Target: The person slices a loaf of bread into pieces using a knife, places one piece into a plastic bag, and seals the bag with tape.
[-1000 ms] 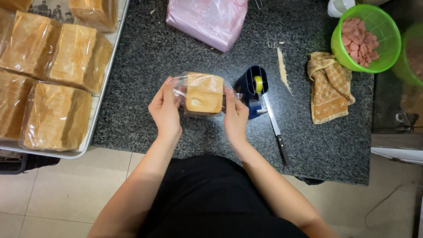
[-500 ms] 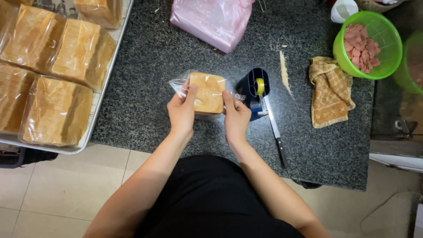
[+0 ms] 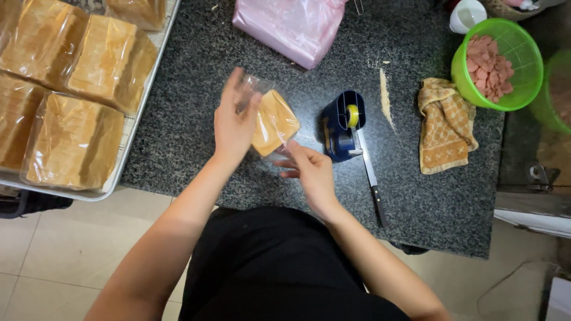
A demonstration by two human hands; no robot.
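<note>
One bagged sandwich (image 3: 275, 122) is sitting in your grip over the middle of the dark speckled granite counter (image 3: 196, 119): a square of tan bread sealed in a clear plastic bag, tilted so that one corner is pointing down toward you, with the loose end of the bag sticking up and to the left of the bread. Your left hand (image 3: 234, 122) is gripping it from the left, fingers curled around the crinkled plastic and the bread's left edge, closed on it rather than spread. Your right hand (image 3: 312, 172) is lying just below and to the right, half open, its fingers reaching to the left under the bag's lower corner; you cannot tell whether they are pinching the plastic or only touching it.

Moving from the left, a metal tray (image 3: 140, 101) is carrying several bagged loaves of sliced bread (image 3: 74, 139) and is running out of view at the left and top edges. A pink plastic bag (image 3: 294, 27) is lying at the top of the counter, cut off above. Just right of the sandwich, a blue tape dispenser (image 3: 340, 125) is standing with its yellow roll showing, and a knife (image 3: 372, 178) is lying beside it, blade toward the dispenser. Farther right, a yellow checked cloth (image 3: 443, 122) is lying crumpled, and a green basket (image 3: 526, 65) is holding pink slices of meat (image 3: 488, 65) whose kind is hard to make out.
</note>
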